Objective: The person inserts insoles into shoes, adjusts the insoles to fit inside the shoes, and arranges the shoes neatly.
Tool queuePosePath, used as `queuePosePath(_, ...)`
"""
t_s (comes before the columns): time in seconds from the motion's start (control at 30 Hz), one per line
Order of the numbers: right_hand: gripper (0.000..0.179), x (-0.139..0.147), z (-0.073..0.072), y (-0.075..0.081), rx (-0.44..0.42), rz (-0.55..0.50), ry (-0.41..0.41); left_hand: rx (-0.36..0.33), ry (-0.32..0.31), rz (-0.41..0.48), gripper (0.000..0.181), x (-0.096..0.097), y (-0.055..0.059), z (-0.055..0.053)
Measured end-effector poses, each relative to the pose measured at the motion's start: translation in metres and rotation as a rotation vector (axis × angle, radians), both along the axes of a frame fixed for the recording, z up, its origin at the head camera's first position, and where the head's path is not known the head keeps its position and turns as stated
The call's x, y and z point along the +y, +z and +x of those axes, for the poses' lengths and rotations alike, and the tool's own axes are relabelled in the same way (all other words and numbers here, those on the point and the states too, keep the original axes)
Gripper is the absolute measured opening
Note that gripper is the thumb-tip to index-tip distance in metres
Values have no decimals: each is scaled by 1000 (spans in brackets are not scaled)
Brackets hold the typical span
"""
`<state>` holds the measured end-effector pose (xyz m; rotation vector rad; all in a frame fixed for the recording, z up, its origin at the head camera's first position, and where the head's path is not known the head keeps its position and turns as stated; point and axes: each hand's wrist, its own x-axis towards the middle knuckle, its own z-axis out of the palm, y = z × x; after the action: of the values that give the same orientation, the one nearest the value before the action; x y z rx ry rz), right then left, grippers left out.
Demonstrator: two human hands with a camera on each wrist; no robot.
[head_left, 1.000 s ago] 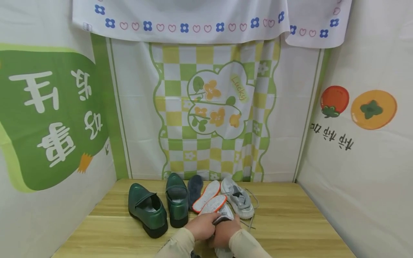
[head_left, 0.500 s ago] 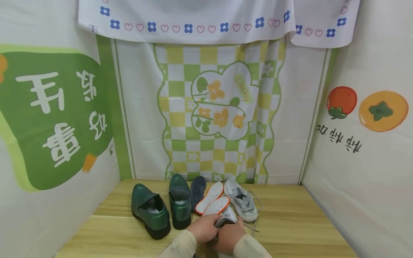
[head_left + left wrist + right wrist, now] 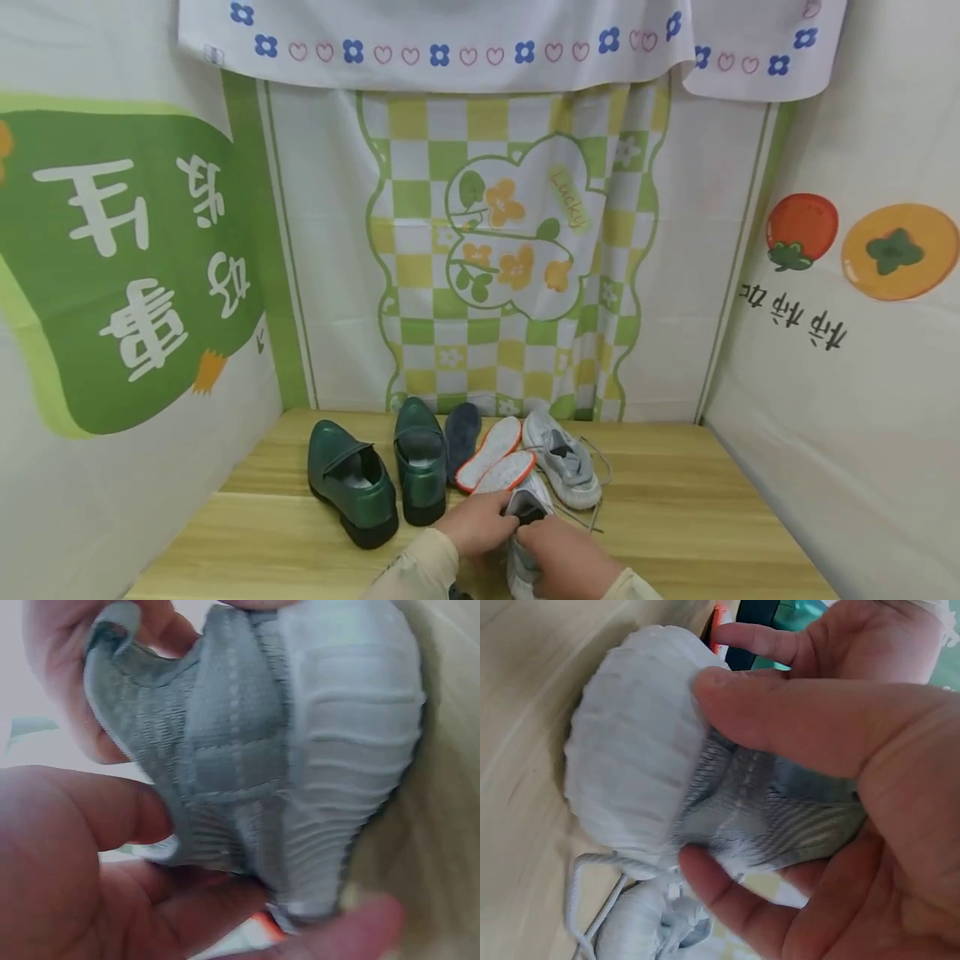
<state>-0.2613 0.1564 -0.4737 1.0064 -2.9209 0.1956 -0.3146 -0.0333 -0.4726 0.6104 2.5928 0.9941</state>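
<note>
A grey sneaker [image 3: 522, 560] with a white ribbed sole lies between both hands at the front of the wooden table, its opening facing up toward the head camera. My left hand [image 3: 476, 527] pinches the collar on its left side, thumb and fingers on the grey fabric in the left wrist view. The right hand [image 3: 567, 557] holds the heel end; the right wrist view has its thumb by the sole [image 3: 641, 742] and a finger on the fabric. Just beyond the shoe lie two white insoles with orange edges, one nearer [image 3: 510, 472] and one farther [image 3: 491, 450]. The sneaker's inside is mostly hidden.
The other grey sneaker [image 3: 564, 462] stands behind to the right, laces loose on the table [image 3: 675, 508]. A dark blue insole [image 3: 462, 433] lies left of the white ones. Two green loafers stand left, one outer [image 3: 352, 483] and one inner [image 3: 420, 467]. Fabric walls enclose the table.
The right hand has turned and shifted to the right, so more of the sneaker's opening and grey upper shows. My left hand stays at the collar. The head view has tilted slightly.
</note>
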Motion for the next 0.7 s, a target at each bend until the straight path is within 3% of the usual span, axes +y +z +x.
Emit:
queuePosePath(0.1,35,10,6,4,-69,-32,13,3,-11,-30,29,1,13,12)
queuePosePath(0.13,34,14,10,9,-103,-49,9,28,-12,-43,35,2,18,16)
queuePosePath(0.23,37,31,26,29,-95,-112,27,151,3,-32,43,2,33,22)
queuePosePath(0.3,43,45,37,42,-5,-178,59,221,43,-21,47,-1,39,22)
queuePosePath(0.37,47,60,44,52,141,-232,86,291,100,-32,48,-7,42,20)
queuePosePath(0.5,54,91,41,60,395,-282,62,397,204,-86,36,-19,40,10)
queuePosePath(0.6,58,118,29,56,448,-264,-6,478,253,-149,20,-26,33,2)
queuePosePath(0.7,58,144,19,49,390,-211,-95,575,288,-240,15,-32,25,-4)
